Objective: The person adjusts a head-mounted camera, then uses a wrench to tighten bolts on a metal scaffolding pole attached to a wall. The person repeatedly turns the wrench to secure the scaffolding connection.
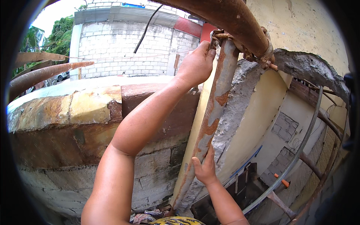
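Note:
A rusty upright pipe (215, 105) leans against a broken concrete wall edge (240, 108). At its top a rusted clamp (221, 36) joins it to a thick slanting rusty pipe (232, 18). My left hand (195, 65) is raised to that clamp with its fingers closed. A small metal end (194, 90), which looks like part of a spanner, sticks out under the wrist. My right hand (204, 168) grips the upright pipe low down, with the thumb along its front.
A block wall with a rust-stained curved top (75, 108) stands to the left. More rusty pipes (41, 73) jut out at far left. Below right lie thin bars (300, 150), a blue rod (247, 161), an orange-handled tool (281, 180) and dark frames (240, 191).

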Demonstrator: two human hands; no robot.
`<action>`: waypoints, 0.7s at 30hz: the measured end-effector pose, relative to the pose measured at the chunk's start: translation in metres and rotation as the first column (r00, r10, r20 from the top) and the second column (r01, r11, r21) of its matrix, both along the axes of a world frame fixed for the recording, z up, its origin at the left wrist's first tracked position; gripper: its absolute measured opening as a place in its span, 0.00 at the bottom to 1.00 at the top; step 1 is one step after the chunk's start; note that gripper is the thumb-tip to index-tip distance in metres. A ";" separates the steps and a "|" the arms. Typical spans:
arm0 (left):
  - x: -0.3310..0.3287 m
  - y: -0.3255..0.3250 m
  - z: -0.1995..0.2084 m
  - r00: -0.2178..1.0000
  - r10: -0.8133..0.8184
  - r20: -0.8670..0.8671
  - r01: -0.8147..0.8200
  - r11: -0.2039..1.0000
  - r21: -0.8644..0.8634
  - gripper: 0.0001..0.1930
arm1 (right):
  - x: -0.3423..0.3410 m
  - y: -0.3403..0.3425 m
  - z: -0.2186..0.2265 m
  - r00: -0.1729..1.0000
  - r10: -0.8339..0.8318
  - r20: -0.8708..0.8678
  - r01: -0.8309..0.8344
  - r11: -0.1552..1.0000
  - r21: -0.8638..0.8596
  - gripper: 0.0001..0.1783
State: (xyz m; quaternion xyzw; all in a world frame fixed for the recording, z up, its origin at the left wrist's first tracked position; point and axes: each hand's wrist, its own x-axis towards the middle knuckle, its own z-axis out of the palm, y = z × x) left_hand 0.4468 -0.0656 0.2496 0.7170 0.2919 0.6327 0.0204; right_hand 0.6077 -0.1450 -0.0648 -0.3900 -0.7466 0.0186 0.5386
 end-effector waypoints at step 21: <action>-0.062 -0.039 0.048 0.888 0.255 -0.381 -0.269 0.963 0.019 0.22 | -0.005 0.006 0.002 0.998 0.061 -0.021 -0.059 0.995 0.084 0.50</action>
